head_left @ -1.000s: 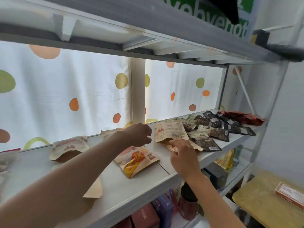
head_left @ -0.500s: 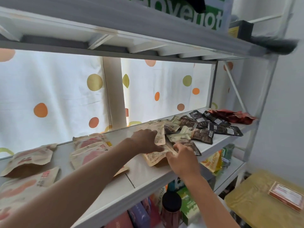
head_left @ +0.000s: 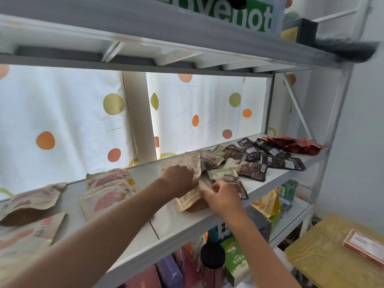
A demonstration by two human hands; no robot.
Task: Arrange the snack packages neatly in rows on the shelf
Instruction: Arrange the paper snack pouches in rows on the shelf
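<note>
Both hands had closed in on one kraft pouch (head_left: 190,199) at mid-shelf (head_left: 166,221): left hand (head_left: 179,179) curled over its top, right hand (head_left: 221,197) pinching its right edge. The step seemed to be straightening it; next it needed sliding left toward the sorted pouches (head_left: 108,190). Dark packets (head_left: 245,169) crowded just beside it on the right, red packets (head_left: 295,143) beyond.

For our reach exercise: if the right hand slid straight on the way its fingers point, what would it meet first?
The right hand points up-left at the kraft packet it pinches, so that comes first; just beyond is the left hand. Depth between them is unclear.
</note>
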